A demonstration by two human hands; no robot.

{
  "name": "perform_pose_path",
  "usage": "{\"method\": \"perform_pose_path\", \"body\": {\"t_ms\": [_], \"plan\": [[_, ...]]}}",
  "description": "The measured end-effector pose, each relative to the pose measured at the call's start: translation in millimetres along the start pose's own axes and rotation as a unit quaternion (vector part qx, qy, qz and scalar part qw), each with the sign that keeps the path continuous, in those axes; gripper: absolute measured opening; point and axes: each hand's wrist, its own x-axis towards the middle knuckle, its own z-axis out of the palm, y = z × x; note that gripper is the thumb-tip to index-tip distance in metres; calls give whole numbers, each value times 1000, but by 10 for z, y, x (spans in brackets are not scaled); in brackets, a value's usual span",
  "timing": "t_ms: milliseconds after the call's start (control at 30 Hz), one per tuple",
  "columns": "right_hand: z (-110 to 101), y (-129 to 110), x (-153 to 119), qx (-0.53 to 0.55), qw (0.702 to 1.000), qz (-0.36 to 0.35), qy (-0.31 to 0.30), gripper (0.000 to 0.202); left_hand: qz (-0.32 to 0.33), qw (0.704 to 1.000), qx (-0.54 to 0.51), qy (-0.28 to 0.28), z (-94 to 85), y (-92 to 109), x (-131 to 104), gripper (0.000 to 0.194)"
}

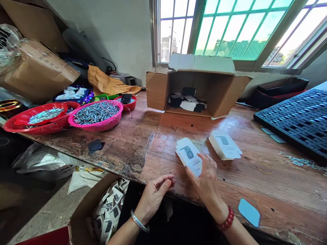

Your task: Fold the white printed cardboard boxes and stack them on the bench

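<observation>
My right hand [206, 175], with a red bead bracelet, has its thumb and fingers on the edges of a flat white printed card box [189, 154] lying on the wooden table. My left hand [155, 192], wearing a silver bangle, rests near the table's front edge; its fingers are curled together and nothing shows in them. Right of the held box stands a stack of the same white printed boxes [224, 144].
An open cardboard box [157, 90] holds dark and white pieces at the back. Baskets of metal parts [95, 114] stand left, a black grid tray [293, 119] right. A blue card [249, 211] lies front right. Below left is a carton of small boxes [84, 207].
</observation>
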Motion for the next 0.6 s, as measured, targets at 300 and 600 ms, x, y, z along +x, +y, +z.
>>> {"method": "perform_pose_path", "body": {"t_ms": [300,600], "plan": [[-169,-591,-499,148,970,-89,-170,41,-96,983,-149,51,15,42,-197,40],[-209,-668,-405,194,908,21,-372,36,-150,983,-61,-88,-190,-77,-597,30]]}}
